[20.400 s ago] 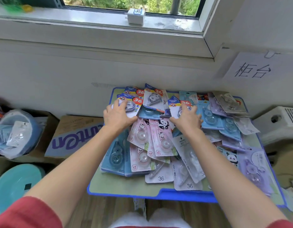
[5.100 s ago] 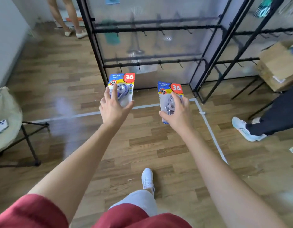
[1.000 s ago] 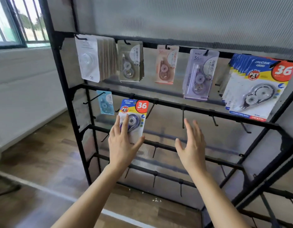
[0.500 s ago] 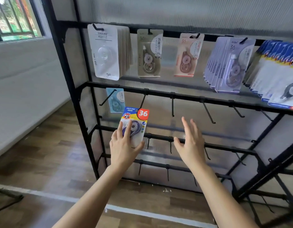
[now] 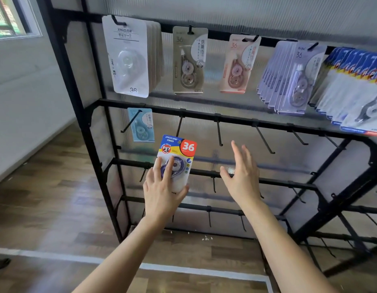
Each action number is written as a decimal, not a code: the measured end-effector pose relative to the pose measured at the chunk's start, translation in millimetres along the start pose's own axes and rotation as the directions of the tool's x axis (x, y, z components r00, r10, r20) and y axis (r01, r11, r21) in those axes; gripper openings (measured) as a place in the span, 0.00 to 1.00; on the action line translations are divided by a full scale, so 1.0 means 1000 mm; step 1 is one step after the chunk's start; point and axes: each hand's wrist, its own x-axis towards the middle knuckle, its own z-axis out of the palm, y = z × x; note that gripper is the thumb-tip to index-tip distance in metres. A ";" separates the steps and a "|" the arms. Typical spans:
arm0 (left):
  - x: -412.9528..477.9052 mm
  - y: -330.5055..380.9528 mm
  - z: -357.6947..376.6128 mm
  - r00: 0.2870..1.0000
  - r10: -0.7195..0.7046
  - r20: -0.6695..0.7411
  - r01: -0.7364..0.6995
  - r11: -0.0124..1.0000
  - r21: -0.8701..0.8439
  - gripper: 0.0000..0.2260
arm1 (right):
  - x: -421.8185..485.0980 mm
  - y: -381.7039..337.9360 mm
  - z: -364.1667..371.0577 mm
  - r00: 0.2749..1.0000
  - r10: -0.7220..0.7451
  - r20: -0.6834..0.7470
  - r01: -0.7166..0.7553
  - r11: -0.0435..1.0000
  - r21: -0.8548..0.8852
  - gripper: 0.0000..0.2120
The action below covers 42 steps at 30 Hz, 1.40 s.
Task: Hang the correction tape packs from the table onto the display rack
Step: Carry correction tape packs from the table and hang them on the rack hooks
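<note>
My left hand [image 5: 162,193] grips a blue-and-yellow correction tape pack [image 5: 179,153] marked 36, upright in front of the black display rack [image 5: 204,118], just below its second bar. My right hand [image 5: 240,176] hovers beside it with straight fingers and holds nothing. On the top bar hang white packs [image 5: 128,58], an olive pack [image 5: 188,60], a pink pack [image 5: 238,64], lilac packs [image 5: 295,79] and, at the far right, several blue-and-yellow packs [image 5: 356,89]. A light blue pack [image 5: 142,125] hangs alone on the second bar.
Several bare hooks [image 5: 264,139] stick out of the second and lower bars. A ribbed translucent panel backs the rack. The wooden floor [image 5: 47,208] carries a white tape line [image 5: 98,260]. A white wall and a window [image 5: 12,17] are at the left.
The view has closed in on the rack and dropped a little. My left hand still holds the pack near the second bar. My right hand stays empty.
</note>
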 end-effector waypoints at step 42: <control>0.147 0.003 0.061 0.989 -0.100 0.109 0.101 0.995 -0.002 0.40 | 0.130 0.021 0.011 0.994 -0.090 0.064 0.104 0.955 -0.279 0.33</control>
